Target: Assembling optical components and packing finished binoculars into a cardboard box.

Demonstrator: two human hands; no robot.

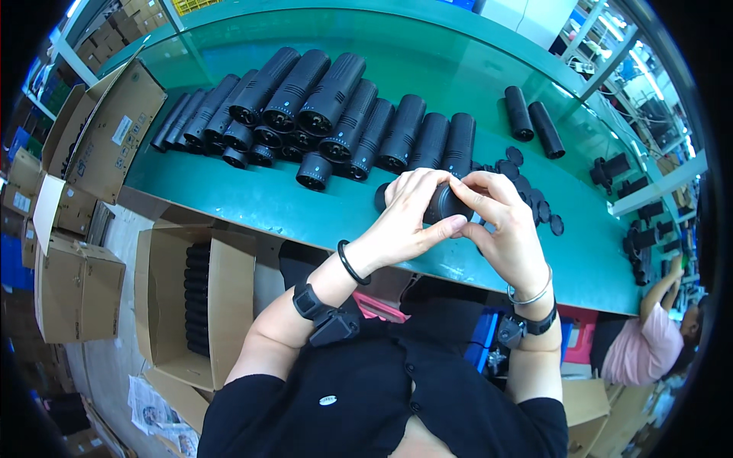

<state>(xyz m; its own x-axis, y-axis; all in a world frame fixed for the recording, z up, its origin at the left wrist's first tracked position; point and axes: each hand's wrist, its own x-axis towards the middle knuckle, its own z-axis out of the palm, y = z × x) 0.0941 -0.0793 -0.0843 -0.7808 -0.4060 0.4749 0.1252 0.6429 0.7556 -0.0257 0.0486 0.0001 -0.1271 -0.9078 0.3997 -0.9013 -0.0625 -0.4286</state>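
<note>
Close to the bench's near edge, my left hand (412,210) is closed round a black ribbed cylinder (443,204), with one round end turned toward me. Fingertips of my right hand (500,214) press against the same cylinder from the right; much of it is hidden behind both hands. Several small black discs (523,183) lie scattered just beyond and right of my right hand. To the left and behind, many black cylinders (301,91) are stacked on their sides, some with the open ends facing me. Another small round black piece (381,197) shows beside my left hand.
The green bench (252,198) runs across in front. Two more cylinders (531,122) lie at its far right, with black fittings (609,169) beyond. An open carton (233,298) with black parts stands below left; another carton (107,130) sits higher. A person (645,347) works at right.
</note>
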